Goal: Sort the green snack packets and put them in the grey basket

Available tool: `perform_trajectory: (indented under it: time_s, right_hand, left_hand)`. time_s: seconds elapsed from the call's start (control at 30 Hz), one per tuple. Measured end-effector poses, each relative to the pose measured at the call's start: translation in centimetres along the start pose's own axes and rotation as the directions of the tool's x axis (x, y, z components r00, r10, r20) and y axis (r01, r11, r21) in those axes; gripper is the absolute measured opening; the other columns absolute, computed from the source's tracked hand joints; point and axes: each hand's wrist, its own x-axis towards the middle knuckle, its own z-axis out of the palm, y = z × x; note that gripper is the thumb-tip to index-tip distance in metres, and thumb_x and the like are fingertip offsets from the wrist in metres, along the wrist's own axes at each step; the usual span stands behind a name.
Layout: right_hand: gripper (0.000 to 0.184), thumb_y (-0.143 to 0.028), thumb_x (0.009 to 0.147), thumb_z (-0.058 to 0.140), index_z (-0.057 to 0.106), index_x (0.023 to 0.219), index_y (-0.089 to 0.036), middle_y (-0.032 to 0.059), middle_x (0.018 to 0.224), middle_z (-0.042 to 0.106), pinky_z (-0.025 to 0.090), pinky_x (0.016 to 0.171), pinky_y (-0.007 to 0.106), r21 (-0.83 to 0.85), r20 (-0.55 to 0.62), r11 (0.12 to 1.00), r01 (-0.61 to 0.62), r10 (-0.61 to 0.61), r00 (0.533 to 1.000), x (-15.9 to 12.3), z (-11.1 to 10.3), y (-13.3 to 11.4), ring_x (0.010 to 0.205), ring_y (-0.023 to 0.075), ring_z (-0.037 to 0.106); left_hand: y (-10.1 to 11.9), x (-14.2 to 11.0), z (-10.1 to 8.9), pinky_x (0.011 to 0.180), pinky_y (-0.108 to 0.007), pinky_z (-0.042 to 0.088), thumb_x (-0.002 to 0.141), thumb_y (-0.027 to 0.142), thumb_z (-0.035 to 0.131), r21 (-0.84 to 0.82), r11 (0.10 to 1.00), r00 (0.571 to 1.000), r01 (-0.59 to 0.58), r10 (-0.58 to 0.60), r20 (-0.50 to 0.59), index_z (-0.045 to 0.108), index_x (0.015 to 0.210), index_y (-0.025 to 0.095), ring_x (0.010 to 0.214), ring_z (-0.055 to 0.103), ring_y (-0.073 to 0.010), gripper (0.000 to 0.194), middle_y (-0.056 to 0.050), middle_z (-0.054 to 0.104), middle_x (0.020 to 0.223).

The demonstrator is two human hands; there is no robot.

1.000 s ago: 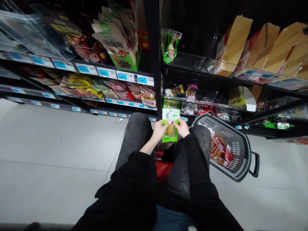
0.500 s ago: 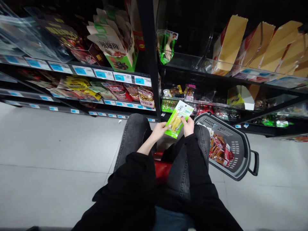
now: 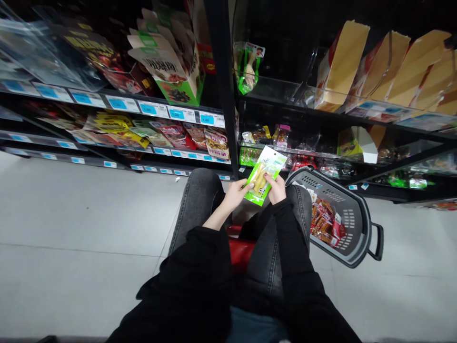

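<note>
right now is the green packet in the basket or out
Out: the left hand and right hand hold the green packet beside the basket.

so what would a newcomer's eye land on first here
Probably the bright green and white packet, tilted near the centre between the left hand and right hand. Next might be the grey basket beside the right knee, with red and brown packets inside, then the tall cardboard boxes at upper right.
</note>
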Motion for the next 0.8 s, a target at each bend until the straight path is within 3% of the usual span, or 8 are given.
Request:
perform_trajectory:
  time_s: [0.1,0.33,0.6,0.7,0.8]
  right_hand:
    - [0.032,-0.035,0.055,0.073,0.061,0.078,-0.018,0.0042,0.082,0.070,0.053,0.075,0.035,-0.010,0.014,1.000,0.004,-0.004,1.000,-0.07,-0.10,-0.02,0.083,0.0208,0.064]
    - [0.031,-0.036,0.060,0.070,0.061,0.084,-0.019,0.0044,0.089,0.069,0.052,0.078,0.035,-0.043,0.083,0.999,0.005,-0.002,0.997,-0.25,-0.09,0.14,0.088,0.0209,0.064]
    - [0.037,-0.037,0.062,0.069,0.060,0.093,-0.018,0.0048,0.093,0.069,0.052,0.079,0.036,-0.044,0.160,0.998,-0.039,0.046,0.986,-0.40,0.22,0.72,0.090,0.0216,0.064]
    - [0.035,-0.039,0.062,0.068,0.061,0.089,-0.018,0.0051,0.092,0.069,0.052,0.080,0.036,-0.047,0.160,0.998,-0.039,0.046,0.986,-0.57,0.26,0.45,0.092,0.0221,0.063]
    - [0.030,-0.036,0.061,0.070,0.062,0.085,-0.018,0.0053,0.089,0.069,0.052,0.081,0.036,-0.026,0.166,0.998,-0.049,0.053,0.985,-0.71,0.17,-0.05,0.092,0.0225,0.063]
  left_hand:
    - [0.29,-0.05,-0.05,0.052,-0.022,0.036,0.075,0.045,0.053,-0.024,1.000,0.999,-0.011,0.012,0.035,0.065,0.076,0.014,0.058,0.048,-0.0138,0.033,0.001,0.057,0.060]
    - [1.08,-0.41,-0.35,0.052,-0.023,0.032,0.076,0.043,0.052,0.078,0.994,0.994,-0.077,0.083,-0.070,0.047,0.050,0.016,0.053,0.040,-0.0111,0.038,0.003,0.041,0.051]
    - [0.37,-0.74,0.01,0.053,-0.024,0.033,0.076,0.039,0.054,-0.102,0.991,0.983,-0.085,0.066,-0.173,0.050,0.052,0.016,0.055,0.043,-0.0115,0.033,0.002,0.044,0.054]
    - [0.34,-0.49,-0.19,0.056,-0.024,0.037,0.075,0.040,0.056,-0.181,0.982,0.995,-0.058,0.043,-0.086,0.059,0.059,0.015,0.057,0.048,-0.0128,0.030,0.001,0.053,0.057]
    - [0.48,-0.17,-0.42,0.063,-0.025,0.042,0.073,0.042,0.058,-0.221,0.975,0.999,-0.016,0.025,0.037,0.067,0.079,0.014,0.066,0.056,-0.0165,0.029,-0.001,0.064,0.070]
